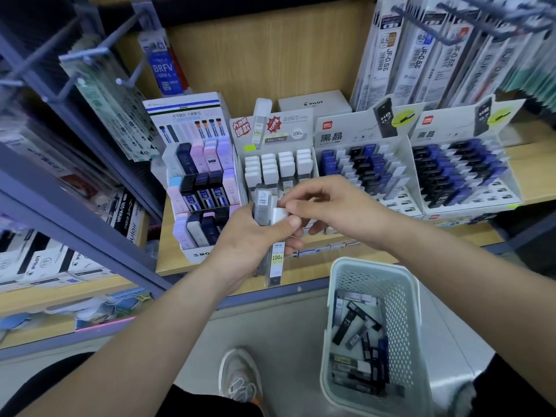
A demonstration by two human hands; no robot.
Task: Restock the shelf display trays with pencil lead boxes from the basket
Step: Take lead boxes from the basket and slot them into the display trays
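My left hand (255,236) grips a small bunch of white-capped clear pencil lead boxes (272,236) in front of the shelf. The fingers of my right hand (328,206) pinch the white cap of one box in that bunch. Just behind my hands stands the white display tray (276,145) with rows of white-capped boxes. Below right, on the floor, a pale green perforated basket (400,296) holds several black, grey and blue lead boxes (358,341).
A pastel tiered tray (198,182) stands to the left. Two white trays of blue and black boxes (361,170) (460,170) stand to the right. Hanging refill packs (427,55) fill the pegs above. My shoe (240,377) rests on the floor beside the basket.
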